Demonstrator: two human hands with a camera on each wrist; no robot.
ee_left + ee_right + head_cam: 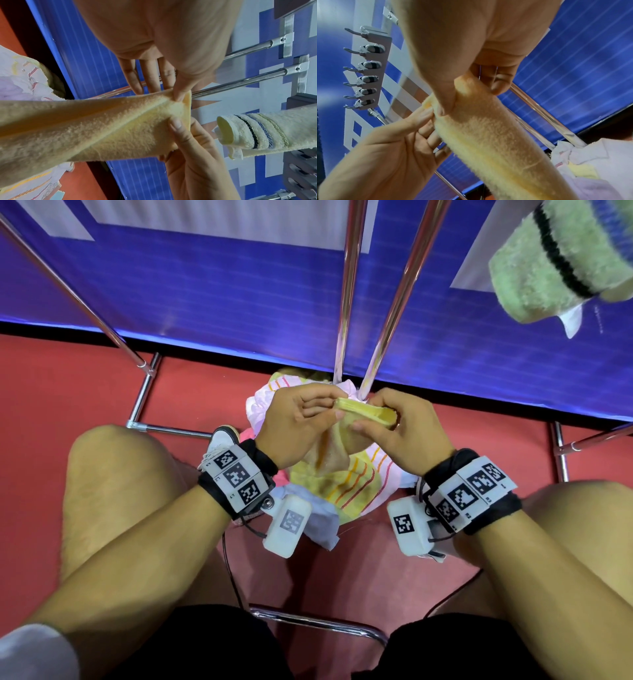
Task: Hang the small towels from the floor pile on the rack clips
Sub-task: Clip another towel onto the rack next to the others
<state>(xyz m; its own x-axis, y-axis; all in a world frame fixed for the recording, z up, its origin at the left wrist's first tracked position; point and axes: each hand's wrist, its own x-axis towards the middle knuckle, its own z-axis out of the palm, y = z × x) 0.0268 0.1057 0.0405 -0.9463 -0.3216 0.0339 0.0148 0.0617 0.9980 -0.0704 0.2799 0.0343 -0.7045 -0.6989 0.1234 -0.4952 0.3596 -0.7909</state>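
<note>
A small yellow towel (366,410) is held up over the floor pile (346,487) of striped pink, yellow and white towels. My left hand (337,405) pinches the towel's top edge between thumb and fingers. My right hand (370,416) grips the same edge just to the right, the two hands almost touching. In the left wrist view the thumb of my left hand (178,96) presses on the corner of the yellow towel (102,128). The right wrist view shows my right hand (467,97) curled round the bunched towel (488,142). The row of rack clips (366,67) hangs above.
A pale green towel with dark stripes (565,258) hangs at the upper right. Chrome rack poles (394,302) rise right behind the pile, and floor bars (144,395) run on the left and right. A blue banner wall (205,285) stands behind. My bare knees flank the pile on the red floor.
</note>
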